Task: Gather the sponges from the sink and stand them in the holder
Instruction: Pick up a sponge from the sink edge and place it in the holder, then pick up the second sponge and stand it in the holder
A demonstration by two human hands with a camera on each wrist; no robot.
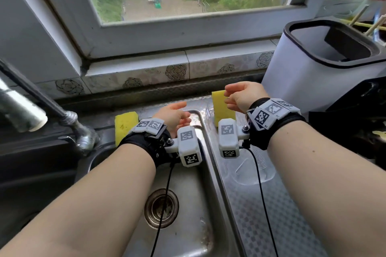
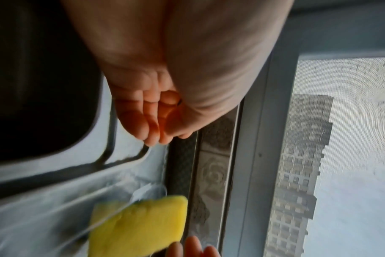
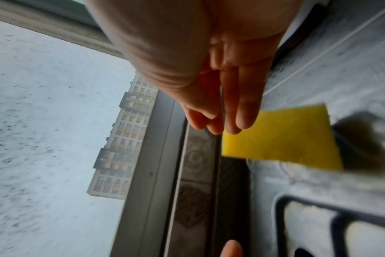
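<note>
One yellow sponge (image 1: pixel 221 104) stands upright on the rim behind the sink, in what looks like a clear plastic holder (image 1: pixel 208 113). It shows again in the left wrist view as the sponge (image 2: pixel 138 226) and in the right wrist view as the sponge (image 3: pixel 281 137). My right hand (image 1: pixel 227 95) hovers right beside its top with relaxed fingers (image 3: pixel 244 111) and holds nothing. A second yellow sponge (image 1: pixel 125 125) lies on the rim to the left, partly behind my left wrist. My left hand (image 1: pixel 183 110) floats over the sink's back corner, fingers (image 2: pixel 141 125) loosely bent and empty.
The steel sink (image 1: pixel 188 204) with its drain (image 1: pixel 161 207) lies below my forearms. A patterned drainboard (image 1: pixel 261 204) runs along the right. A tap (image 1: pixel 23 110) juts in from the left. A tall white bin with a black rim (image 1: pixel 302 73) stands at the back right, under the window sill (image 1: pixel 177 71).
</note>
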